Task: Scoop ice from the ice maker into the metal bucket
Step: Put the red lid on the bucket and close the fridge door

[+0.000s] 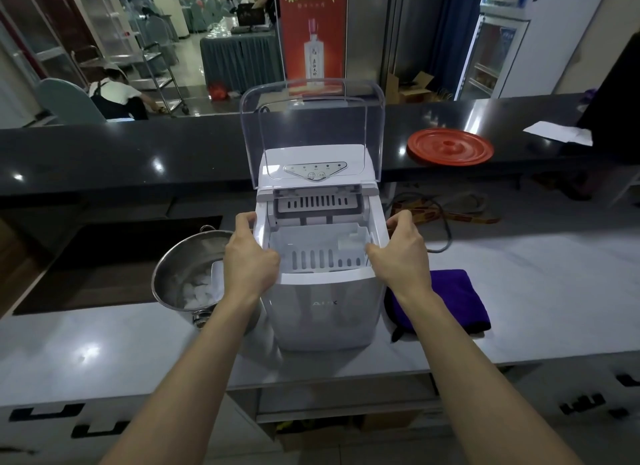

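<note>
A white ice maker (318,309) stands on the pale counter with its clear lid (311,129) raised upright. Its inner white basket (318,253) looks almost bare of ice. My left hand (247,253) grips the machine's left top edge, thumb over the rim. On the opposite rim, my right hand (401,250) grips the same way. Left of the machine sits the metal bucket (180,267), holding ice cubes (197,291) and a clear plastic scoop (217,277). My left forearm hides the bucket's right side.
A folded purple cloth (457,298) lies right of the machine. A red round lid (450,146) and white paper (557,132) rest on the dark raised bar top (138,153). A dark sink recess (104,257) lies behind the bucket. Cables (446,219) trail behind the machine.
</note>
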Available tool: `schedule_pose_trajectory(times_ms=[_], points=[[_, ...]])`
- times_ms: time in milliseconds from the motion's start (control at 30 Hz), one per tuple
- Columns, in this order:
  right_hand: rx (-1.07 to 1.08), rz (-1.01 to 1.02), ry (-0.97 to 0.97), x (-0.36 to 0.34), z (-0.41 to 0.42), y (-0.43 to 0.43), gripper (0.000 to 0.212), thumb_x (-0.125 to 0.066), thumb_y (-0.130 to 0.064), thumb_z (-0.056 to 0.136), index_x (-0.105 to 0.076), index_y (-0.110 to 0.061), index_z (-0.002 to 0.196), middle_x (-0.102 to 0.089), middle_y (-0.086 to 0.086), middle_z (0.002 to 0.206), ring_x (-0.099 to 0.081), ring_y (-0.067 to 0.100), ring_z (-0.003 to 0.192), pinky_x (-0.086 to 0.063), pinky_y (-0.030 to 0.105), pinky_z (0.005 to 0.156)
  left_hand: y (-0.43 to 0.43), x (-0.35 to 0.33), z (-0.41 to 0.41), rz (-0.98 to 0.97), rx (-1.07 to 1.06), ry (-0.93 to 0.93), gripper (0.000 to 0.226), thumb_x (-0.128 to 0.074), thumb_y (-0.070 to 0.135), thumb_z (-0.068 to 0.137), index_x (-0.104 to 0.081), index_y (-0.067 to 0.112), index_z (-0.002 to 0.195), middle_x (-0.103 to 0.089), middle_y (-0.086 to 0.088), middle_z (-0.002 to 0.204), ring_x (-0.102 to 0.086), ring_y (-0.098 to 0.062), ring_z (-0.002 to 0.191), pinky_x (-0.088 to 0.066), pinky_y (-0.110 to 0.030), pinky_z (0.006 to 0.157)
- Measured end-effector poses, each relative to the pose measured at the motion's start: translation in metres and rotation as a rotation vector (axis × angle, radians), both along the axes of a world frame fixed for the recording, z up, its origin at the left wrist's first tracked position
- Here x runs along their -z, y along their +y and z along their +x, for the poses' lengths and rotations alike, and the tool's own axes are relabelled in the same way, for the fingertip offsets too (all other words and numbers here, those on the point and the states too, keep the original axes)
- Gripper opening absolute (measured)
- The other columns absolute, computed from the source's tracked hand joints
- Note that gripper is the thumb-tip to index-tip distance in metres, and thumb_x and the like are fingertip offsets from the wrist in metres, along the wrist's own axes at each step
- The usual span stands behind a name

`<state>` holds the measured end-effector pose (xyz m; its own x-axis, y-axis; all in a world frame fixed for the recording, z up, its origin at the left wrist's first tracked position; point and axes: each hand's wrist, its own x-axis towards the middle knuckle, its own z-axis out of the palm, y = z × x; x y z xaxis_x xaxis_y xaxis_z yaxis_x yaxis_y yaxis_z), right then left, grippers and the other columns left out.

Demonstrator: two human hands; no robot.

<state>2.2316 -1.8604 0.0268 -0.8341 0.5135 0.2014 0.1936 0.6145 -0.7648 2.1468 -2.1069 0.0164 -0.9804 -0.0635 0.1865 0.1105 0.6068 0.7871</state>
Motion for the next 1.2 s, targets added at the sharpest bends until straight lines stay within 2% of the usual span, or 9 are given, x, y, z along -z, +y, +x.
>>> schedule_pose_trajectory(times_ms=[100,167,267,333,467,600,733,1033,1200], points=[[0.004,-0.009,0.011,0.001,0.001,0.0,0.049,-0.084,-0.021,0.087,-0.045,-0.021,0.116,-0.06,0.003,0.111,-0.063,0.017,0.092,-0.047,0.018,0.064,0.0,0.001,0.001,-0.014,0.004,0.002,0.064,-0.072,0.009,0.088,-0.043,0.034,0.139,-0.068,-0.002,0.13,-0.067,-0.029,0.11,-0.06,-0.045,0.092],[0.006,0.006,0.009,0.001,0.001,0.0,0.051,-0.086,-0.027,0.086,-0.046,-0.021,0.117,-0.06,0.002,0.111,-0.064,0.018,0.094,-0.05,0.022,0.068,-0.002,0.0,0.001,-0.018,0.026,0.004,0.063,-0.077,0.018,0.091,-0.042,0.033,0.142,-0.067,-0.002,0.134,-0.067,-0.03,0.114,-0.06,-0.047,0.095],[0.042,0.113,0.019,-0.006,0.003,-0.003,0.06,-0.085,-0.047,0.086,-0.049,-0.017,0.123,-0.058,0.003,0.117,-0.059,0.019,0.102,-0.055,0.032,0.082,-0.007,-0.005,0.004,-0.008,0.086,0.003,0.061,-0.076,0.043,0.097,-0.043,0.031,0.147,-0.065,0.001,0.138,-0.065,-0.025,0.119,-0.059,-0.048,0.1],[0.088,0.229,0.109,-0.014,0.005,-0.008,0.066,-0.081,-0.054,0.087,-0.049,-0.014,0.13,-0.055,0.006,0.125,-0.055,0.021,0.112,-0.054,0.035,0.092,-0.016,-0.011,0.005,0.02,0.107,0.007,0.056,-0.069,0.05,0.102,-0.048,0.028,0.148,-0.066,0.004,0.134,-0.065,-0.019,0.117,-0.059,-0.042,0.098],[0.012,0.294,0.361,-0.041,0.002,-0.035,0.055,-0.076,-0.042,0.095,-0.054,-0.007,0.132,-0.056,0.01,0.128,-0.056,0.022,0.117,-0.054,0.034,0.1,-0.06,-0.032,-0.003,0.051,-0.003,0.079,0.035,-0.061,0.041,0.108,-0.065,0.018,0.134,-0.073,0.0,0.123,-0.066,-0.015,0.11,-0.05,-0.031,0.092],[-0.154,0.286,0.503,-0.062,-0.009,-0.085,0.038,-0.072,-0.032,0.099,-0.063,-0.008,0.126,-0.063,0.007,0.122,-0.06,0.017,0.112,-0.054,0.031,0.1,-0.114,-0.036,-0.018,-0.042,-0.054,0.052,0.022,-0.061,0.034,0.108,-0.073,0.02,0.119,-0.074,0.002,0.108,-0.068,-0.018,0.103,-0.046,-0.031,0.089],[-0.326,0.281,0.479,-0.059,-0.029,-0.133,0.033,-0.07,-0.032,0.099,-0.066,-0.009,0.122,-0.066,0.003,0.118,-0.063,0.017,0.109,-0.056,0.035,0.098,-0.141,-0.019,-0.022,-0.15,-0.004,-0.026,0.017,-0.065,0.033,0.105,-0.074,0.022,0.115,-0.074,0.005,0.103,-0.067,-0.015,0.099,-0.046,-0.029,0.086],[-0.428,0.304,0.318,-0.042,-0.049,-0.184,0.034,-0.071,-0.037,0.097,-0.067,-0.015,0.122,-0.062,-0.003,0.12,-0.061,0.015,0.11,-0.055,0.033,0.093,-0.167,0.007,-0.037,-0.204,0.137,-0.073,0.015,-0.072,0.033,0.1,-0.074,0.025,0.113,-0.075,0.008,0.103,-0.071,-0.01,0.096,-0.055,-0.03,0.086],[-0.472,0.337,0.273,-0.038,-0.055,-0.224,0.026,-0.068,-0.02,0.097,-0.068,-0.012,0.122,-0.064,0.001,0.12,-0.062,0.019,0.108,-0.056,0.034,0.091,-0.181,0.003,-0.05,-0.203,0.154,-0.044,0.013,-0.07,0.033,0.099,-0.073,0.031,0.111,-0.074,0.012,0.102,-0.069,-0.006,0.094,-0.053,-0.028,0.08]])
